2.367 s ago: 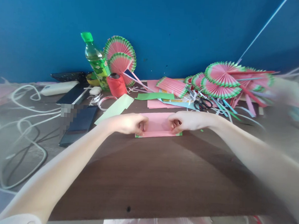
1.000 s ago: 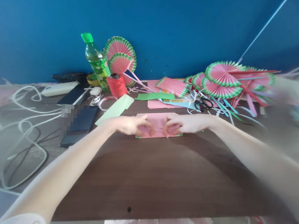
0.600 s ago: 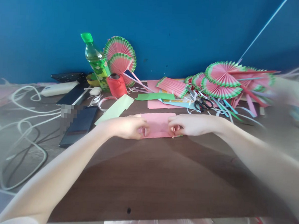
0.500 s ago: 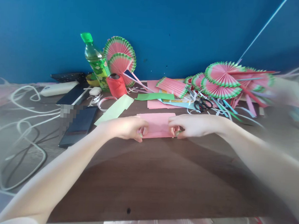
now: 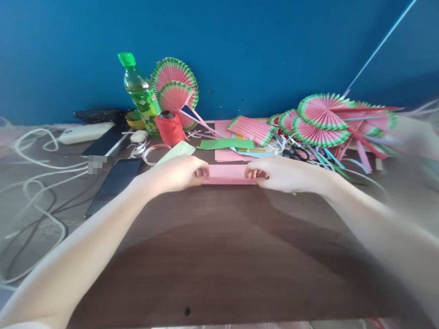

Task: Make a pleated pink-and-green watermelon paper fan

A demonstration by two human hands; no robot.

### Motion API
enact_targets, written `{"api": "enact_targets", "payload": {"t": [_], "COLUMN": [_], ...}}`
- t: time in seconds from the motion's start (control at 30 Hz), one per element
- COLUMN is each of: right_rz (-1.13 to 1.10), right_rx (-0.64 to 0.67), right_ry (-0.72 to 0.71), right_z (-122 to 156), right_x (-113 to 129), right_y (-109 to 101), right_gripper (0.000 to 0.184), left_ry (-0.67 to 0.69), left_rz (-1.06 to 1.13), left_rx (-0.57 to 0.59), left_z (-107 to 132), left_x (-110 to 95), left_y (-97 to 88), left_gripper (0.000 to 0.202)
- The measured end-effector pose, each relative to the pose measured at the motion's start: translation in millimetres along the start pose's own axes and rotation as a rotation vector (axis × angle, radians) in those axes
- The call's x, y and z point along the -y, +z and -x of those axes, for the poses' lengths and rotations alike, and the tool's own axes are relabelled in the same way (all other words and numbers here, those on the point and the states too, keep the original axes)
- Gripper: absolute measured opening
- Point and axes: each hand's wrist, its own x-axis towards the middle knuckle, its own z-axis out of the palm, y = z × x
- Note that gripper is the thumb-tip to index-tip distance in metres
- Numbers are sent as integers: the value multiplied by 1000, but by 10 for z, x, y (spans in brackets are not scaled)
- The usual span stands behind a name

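Observation:
A pink sheet of paper point(image 5: 227, 174) lies across the middle of the brown table, its near edge turned up in a narrow strip. My left hand point(image 5: 185, 173) pinches its left end, thumb in front and fingers curled behind. At the right end my right hand point(image 5: 274, 174) grips the same paper with bent fingers. A light green paper strip point(image 5: 176, 151) lies just behind my left hand and is partly covered by it. Beyond the pink sheet rest a darker green strip point(image 5: 226, 144) and more pink paper point(image 5: 229, 156).
Black scissors point(image 5: 296, 153) and pleated pink-green paper fans point(image 5: 322, 118) lie at the back right. A green-capped bottle point(image 5: 140, 92), a red roll point(image 5: 170, 128) and tape point(image 5: 155, 153) stand back left. A dark phone point(image 5: 116, 180) and white cables point(image 5: 49, 213) are on the left.
Both hands have moved slightly away from me with the pink paper. Its near edge is now turned up, and less of its surface shows.

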Motion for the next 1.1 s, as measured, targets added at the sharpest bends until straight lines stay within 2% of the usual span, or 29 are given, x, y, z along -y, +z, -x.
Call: {"api": "enact_targets", "payload": {"t": [0.07,0.23,0.6,0.7,0.8,0.87,1.0,1.1], "right_rz": [-16,-131,-324,-290,-181,-114,-16,31], "right_rx": [-116,-303,-342,-272,-118,-53,-48,-38], "right_ry": [-8,93,138,144,70,29,-23,-32], "right_z": [14,61,13,-9,-50,-82,-123,-123], "right_x": [-7,6,-60,-106,-161,-183,-173,-143], "right_y": [-46,-159,-176,-149,-58,21,123,125], "right_gripper": [24,24,27,26,21,20,18,17], "left_ry": [0,-30,-71,-61,-29,-13,50,47], "left_rz": [6,219,463,371,200,123,-25,-20], "left_rx": [-77,-122,-216,-160,-43,-7,-25,-24], "left_z": [6,27,-35,-58,-95,-115,-129,-124], "left_x": [31,100,185,183,168,151,127,127], "left_y": [-35,-139,-107,-67,35,112,202,213], "left_gripper": [27,30,38,34,28,24,21,19]}}
